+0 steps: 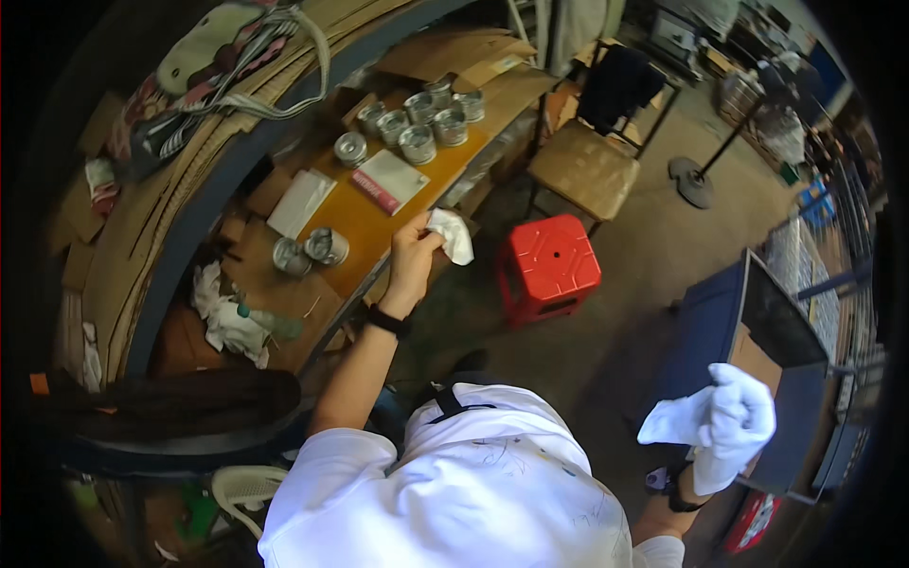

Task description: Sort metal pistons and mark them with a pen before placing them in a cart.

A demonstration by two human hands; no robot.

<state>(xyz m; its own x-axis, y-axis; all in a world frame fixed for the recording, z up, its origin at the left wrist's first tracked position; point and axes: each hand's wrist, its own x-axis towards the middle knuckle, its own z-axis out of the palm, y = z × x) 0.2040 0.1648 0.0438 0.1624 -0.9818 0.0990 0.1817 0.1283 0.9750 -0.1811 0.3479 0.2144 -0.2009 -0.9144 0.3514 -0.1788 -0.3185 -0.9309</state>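
My bare left hand is closed on a small white cloth beside the front edge of the yellow-topped table. A dark band circles that wrist. Off to the right, my right hand wears a white glove, its fingers curled. From it, a piece of white fabric sticks out to the left; whether it is a second glove or a rag I cannot tell. Nearest the left hand on the table lies a white and red booklet or flat box. Several silver tins stand behind it.
Two more tins and a crumpled white cloth with a greenish bottle are on the table's near part. A red stool stands right of the table, a wooden-seated chair beyond. A blue-sided bin is beside my right hand.
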